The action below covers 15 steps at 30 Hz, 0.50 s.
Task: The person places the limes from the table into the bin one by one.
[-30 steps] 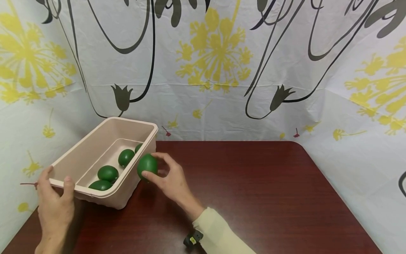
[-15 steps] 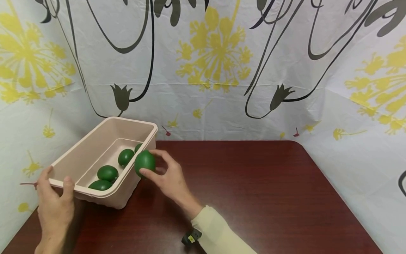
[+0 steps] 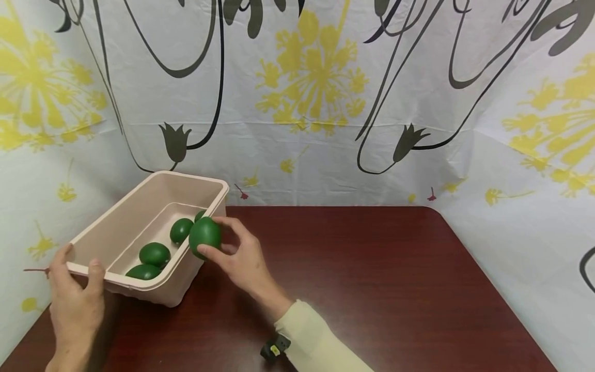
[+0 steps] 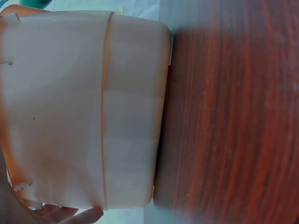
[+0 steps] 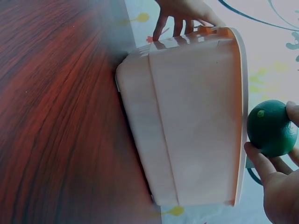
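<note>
A beige plastic bin (image 3: 139,196) stands on the left of the table, with several dark green limes (image 3: 155,254) lying along its right side inside. My left hand (image 3: 76,305) holds the bin's near left corner, thumb at the front rim; fingers (image 5: 179,25) lie along its outer wall in the right wrist view. Between thumb and fingers, my right hand (image 3: 246,261) pinches another lime (image 3: 205,236) at the bin's right rim. Seen from the right wrist, this lime (image 5: 271,128) shows a pale stem scar and sits just outside the rim.
The dark red-brown table (image 3: 362,284) stretches to the right of the bin. Behind it and at both sides hangs a white cloth (image 3: 297,170) with yellow and grey plant prints. A small black device (image 3: 275,349) sits at my right wrist.
My right hand has moved a little left and up with the lime, from beside the bin's right wall to its rim. The left hand keeps its hold on the corner.
</note>
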Each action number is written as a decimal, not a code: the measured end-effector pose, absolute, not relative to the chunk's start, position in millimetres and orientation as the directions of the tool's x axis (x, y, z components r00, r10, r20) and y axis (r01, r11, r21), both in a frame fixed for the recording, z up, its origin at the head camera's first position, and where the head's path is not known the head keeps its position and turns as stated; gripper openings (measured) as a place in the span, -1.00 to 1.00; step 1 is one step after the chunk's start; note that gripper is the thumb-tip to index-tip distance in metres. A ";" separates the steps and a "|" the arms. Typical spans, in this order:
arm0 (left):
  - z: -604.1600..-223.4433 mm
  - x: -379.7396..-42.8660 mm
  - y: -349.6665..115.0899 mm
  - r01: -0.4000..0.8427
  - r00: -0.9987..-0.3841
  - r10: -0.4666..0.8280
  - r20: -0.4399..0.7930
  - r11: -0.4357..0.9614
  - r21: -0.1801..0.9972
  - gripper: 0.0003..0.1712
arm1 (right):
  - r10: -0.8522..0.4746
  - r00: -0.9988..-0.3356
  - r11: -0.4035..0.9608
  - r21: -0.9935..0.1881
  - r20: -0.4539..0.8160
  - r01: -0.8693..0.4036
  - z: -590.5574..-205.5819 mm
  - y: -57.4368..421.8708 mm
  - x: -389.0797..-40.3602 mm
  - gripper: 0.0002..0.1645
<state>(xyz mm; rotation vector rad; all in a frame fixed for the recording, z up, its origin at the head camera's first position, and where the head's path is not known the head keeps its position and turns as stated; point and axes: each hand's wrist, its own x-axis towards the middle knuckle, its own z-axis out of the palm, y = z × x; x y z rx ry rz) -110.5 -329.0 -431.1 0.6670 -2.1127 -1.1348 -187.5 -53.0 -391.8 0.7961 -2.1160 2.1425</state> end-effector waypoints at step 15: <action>-431.1 -110.2 -329.0 -0.134 -0.672 -0.681 0.290 0.497 0.857 -0.20 | -0.340 -0.870 -0.134 -0.934 0.358 -0.332 -387.8 -57.8 -185.6 -0.34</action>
